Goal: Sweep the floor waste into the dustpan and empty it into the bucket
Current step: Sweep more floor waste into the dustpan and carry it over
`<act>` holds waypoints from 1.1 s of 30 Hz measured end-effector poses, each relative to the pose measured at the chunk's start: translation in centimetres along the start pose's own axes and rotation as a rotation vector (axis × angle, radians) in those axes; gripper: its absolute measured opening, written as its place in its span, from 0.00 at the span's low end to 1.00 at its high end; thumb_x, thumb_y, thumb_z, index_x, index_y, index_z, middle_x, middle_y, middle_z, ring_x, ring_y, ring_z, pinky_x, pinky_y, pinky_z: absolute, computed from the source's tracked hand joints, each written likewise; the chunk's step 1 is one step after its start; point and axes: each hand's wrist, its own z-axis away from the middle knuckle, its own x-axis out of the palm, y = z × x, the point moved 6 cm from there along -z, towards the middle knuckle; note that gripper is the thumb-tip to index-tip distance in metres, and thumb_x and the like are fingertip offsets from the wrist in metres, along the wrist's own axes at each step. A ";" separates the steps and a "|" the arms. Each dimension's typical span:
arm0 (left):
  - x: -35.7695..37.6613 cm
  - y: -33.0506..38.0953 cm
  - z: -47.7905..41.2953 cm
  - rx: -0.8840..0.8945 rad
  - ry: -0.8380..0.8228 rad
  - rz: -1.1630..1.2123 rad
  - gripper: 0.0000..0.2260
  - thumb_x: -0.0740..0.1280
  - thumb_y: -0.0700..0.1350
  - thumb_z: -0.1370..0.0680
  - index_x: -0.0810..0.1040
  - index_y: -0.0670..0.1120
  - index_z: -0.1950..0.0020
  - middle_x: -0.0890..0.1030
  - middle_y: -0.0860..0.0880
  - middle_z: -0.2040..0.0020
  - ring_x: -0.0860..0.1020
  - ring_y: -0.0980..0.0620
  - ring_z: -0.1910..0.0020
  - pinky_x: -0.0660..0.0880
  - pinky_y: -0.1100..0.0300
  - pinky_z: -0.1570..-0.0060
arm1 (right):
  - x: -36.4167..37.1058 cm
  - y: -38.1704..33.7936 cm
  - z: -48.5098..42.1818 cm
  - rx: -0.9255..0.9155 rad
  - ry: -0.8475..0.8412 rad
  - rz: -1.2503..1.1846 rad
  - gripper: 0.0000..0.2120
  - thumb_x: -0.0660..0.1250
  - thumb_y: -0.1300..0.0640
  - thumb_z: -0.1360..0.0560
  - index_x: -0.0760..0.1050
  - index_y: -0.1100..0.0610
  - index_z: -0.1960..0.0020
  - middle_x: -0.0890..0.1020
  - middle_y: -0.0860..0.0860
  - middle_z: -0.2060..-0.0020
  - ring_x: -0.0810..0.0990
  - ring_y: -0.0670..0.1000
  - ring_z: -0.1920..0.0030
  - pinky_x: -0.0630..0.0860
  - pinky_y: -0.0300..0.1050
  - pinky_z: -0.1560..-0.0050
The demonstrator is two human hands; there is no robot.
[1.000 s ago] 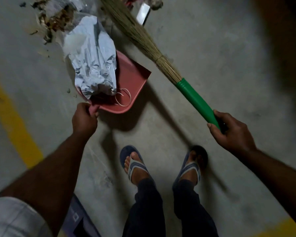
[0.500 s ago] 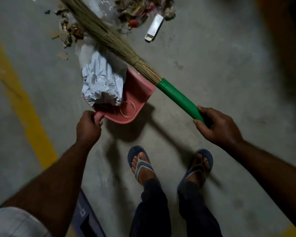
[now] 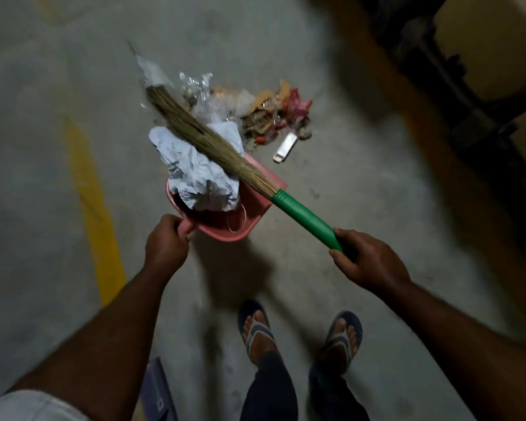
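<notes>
My left hand (image 3: 166, 244) grips the handle of a pink dustpan (image 3: 240, 220) held over the concrete floor. A crumpled white paper (image 3: 195, 174) fills the pan, and a thin wire ring (image 3: 236, 220) lies beside it. My right hand (image 3: 366, 259) grips the green handle of a straw broom (image 3: 304, 218). The broom's bristles (image 3: 195, 129) lie across the paper and the pan's far edge. Beyond the pan sits a pile of floor waste (image 3: 271, 113) with clear plastic, orange and red scraps. No bucket is in view.
A small white flat object (image 3: 284, 147) lies right of the pan near the pile. A yellow painted line (image 3: 94, 208) runs down the floor at left. Dark furniture (image 3: 468, 86) stands at the upper right. My sandalled feet (image 3: 301, 332) are below the pan.
The view has tilted up, so the whole waste pile now shows beyond the pan. The broom has swung left across the paper. Both hands keep their grips.
</notes>
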 end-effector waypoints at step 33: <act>-25.1 14.9 14.2 0.064 0.061 0.055 0.10 0.72 0.48 0.26 0.78 0.45 0.49 0.83 0.40 0.52 0.80 0.38 0.51 0.70 0.54 0.58 | -31.9 -11.2 12.1 0.329 0.098 -0.078 0.23 0.71 0.43 0.28 0.76 0.46 0.34 0.84 0.51 0.49 0.82 0.51 0.53 0.81 0.51 0.52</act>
